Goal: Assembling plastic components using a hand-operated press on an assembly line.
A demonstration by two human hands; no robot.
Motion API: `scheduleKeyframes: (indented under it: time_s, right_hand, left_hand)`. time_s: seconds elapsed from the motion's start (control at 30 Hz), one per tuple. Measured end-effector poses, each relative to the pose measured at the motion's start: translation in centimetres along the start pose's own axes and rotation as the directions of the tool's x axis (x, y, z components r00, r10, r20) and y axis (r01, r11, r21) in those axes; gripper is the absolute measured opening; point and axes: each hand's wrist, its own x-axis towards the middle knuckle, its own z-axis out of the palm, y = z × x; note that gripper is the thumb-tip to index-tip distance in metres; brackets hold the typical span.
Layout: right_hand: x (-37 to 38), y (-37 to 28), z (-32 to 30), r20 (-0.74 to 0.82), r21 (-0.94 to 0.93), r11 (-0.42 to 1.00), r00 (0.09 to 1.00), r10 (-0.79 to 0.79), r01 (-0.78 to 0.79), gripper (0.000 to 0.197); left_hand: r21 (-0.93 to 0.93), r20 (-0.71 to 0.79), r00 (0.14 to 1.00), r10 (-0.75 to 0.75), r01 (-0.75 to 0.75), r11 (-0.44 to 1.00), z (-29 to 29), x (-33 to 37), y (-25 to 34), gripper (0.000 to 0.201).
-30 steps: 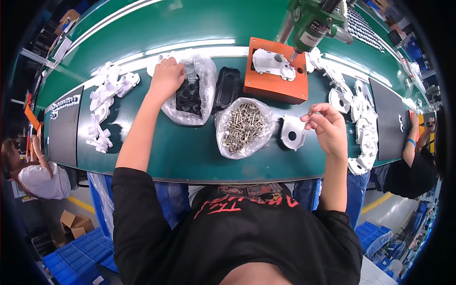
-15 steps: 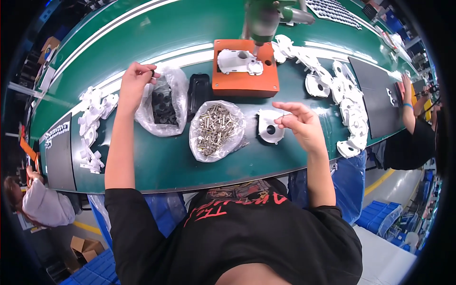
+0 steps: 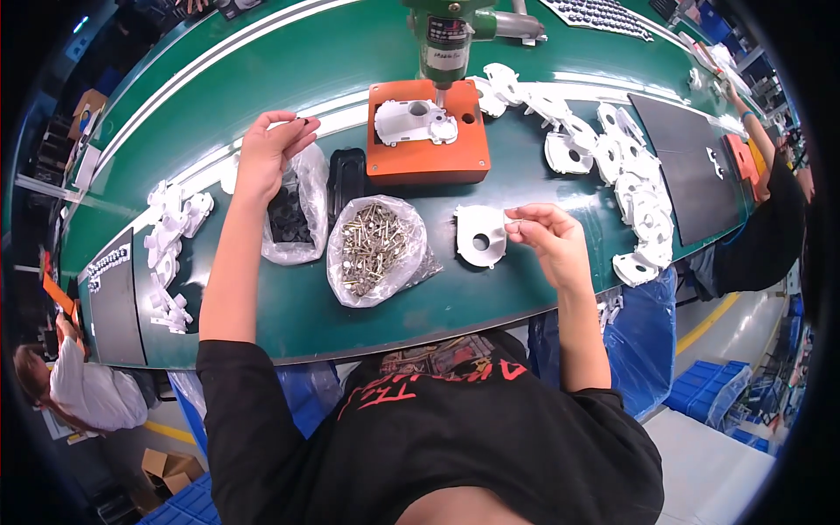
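Note:
My left hand (image 3: 265,153) is raised over the bag of black parts (image 3: 290,223), fingertips closed on a small black part that barely shows. My right hand (image 3: 556,241) pinches thumb against fingers beside a white plastic housing (image 3: 473,229) with a round hole, which lies on the green bench. Whatever sits in that pinch is too small to make out. Between my arms stands an open clear bag of metal pins or screws (image 3: 378,245). Farther back, another white housing (image 3: 404,122) rests on an orange fixture block (image 3: 429,164), under the spindle of a green press (image 3: 444,48).
A black tray (image 3: 347,175) stands between the bags and the block. White housings (image 3: 643,192) are heaped along the right, white parts (image 3: 166,236) at the left. Dark mats (image 3: 678,166) lie on both sides. Co-workers sit at both ends of the bench.
My left hand has shifted slightly right and turned, the black part still at its fingertips. My right hand's fingers have drawn together and lowered. The bench scene has shifted slightly left in view.

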Motion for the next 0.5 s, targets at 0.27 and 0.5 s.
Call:
scheduleKeyframes:
  time_s: [0.27, 0.5]
  right_hand:
    - [-1.1, 0.3, -1.2, -0.065, 0.06, 0.998, 0.997, -0.03, 0.034, 0.025]
    - [-2.5, 0.4, -2.8, -0.176, 0.089, 0.994, 0.983, -0.043, 0.06, 0.031]
  left_hand:
    - [0.324, 0.196, 0.98, 0.028, -0.092, 0.942, 7.3, 3.6, 1.5, 0.014]
    - [0.646, 0.386, 0.921, -0.057, -0.226, 0.729, 13.0, 7.6, 1.1, 0.022]
